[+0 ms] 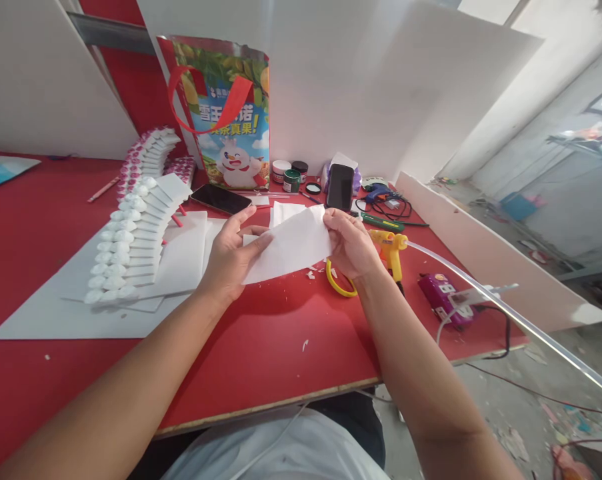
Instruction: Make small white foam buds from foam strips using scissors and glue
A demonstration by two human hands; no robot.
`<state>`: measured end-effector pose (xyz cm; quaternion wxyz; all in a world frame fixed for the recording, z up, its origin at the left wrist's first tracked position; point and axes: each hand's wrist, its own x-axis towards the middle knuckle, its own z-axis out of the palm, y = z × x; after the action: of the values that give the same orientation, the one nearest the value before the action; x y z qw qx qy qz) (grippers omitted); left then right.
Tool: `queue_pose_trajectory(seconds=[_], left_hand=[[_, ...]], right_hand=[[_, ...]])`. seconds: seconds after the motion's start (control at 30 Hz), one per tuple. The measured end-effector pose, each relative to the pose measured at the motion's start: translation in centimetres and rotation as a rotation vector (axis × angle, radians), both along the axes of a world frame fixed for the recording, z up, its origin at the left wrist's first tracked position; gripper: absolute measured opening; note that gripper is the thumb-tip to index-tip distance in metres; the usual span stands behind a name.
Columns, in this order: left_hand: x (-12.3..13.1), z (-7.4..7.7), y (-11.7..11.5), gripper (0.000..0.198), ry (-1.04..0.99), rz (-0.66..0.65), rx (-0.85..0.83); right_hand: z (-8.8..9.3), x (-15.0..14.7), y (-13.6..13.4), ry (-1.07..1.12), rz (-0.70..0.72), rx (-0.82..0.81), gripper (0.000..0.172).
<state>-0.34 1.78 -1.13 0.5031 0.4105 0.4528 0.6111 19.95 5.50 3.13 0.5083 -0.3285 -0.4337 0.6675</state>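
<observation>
A sheet of white paper [293,247] is stretched between my two hands above the red table. My left hand [233,250] grips its left end, thumb on top and fingers behind. At the upper right corner, my right hand [349,241] pinches the sheet between thumb and fingers. Behind the sheet a second white piece [285,212] shows in part; whether it is joined to the sheet I cannot tell. Just below my right hand lies the yellow handle [341,283] of what may be scissors, its other end hidden. A yellow glue gun [391,250] with a long clear stick is right of that hand.
To the left, a curved row of white pieces with rounded tips [131,240] rests on white boards [45,313]. A printed bag [238,120], a dark phone [221,199] and paint jars [291,180] stand or lie behind. A purple power strip [445,300] sits near the right edge.
</observation>
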Motion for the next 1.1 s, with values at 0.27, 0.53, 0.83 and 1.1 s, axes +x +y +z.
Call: queue_pose_trajectory(seconds=[0.27, 0.53, 0.83, 1.1], left_hand=[[-0.8, 0.9, -0.2, 0.062, 0.198, -0.269, 0.074], [-0.3, 0.5, 0.0, 0.059, 0.137, -0.131, 0.023], [-0.5, -0.1, 0.2, 0.030, 0.083, -0.189, -0.091], [-0.7, 0.2, 0.4, 0.028, -0.043, -0.157, -0.070]], right_hand=[[0.1, 0.5, 0.0, -0.376, 0.359, -0.192, 0.060], [-1.8, -1.6, -0.8, -0.441, 0.289, -0.061, 0.038], [-2.0, -1.4, -0.4, -0.373, 0.242, -0.081, 0.040], [-1.8, -1.0, -0.2, -0.215, 0.188, -0.114, 0.042]])
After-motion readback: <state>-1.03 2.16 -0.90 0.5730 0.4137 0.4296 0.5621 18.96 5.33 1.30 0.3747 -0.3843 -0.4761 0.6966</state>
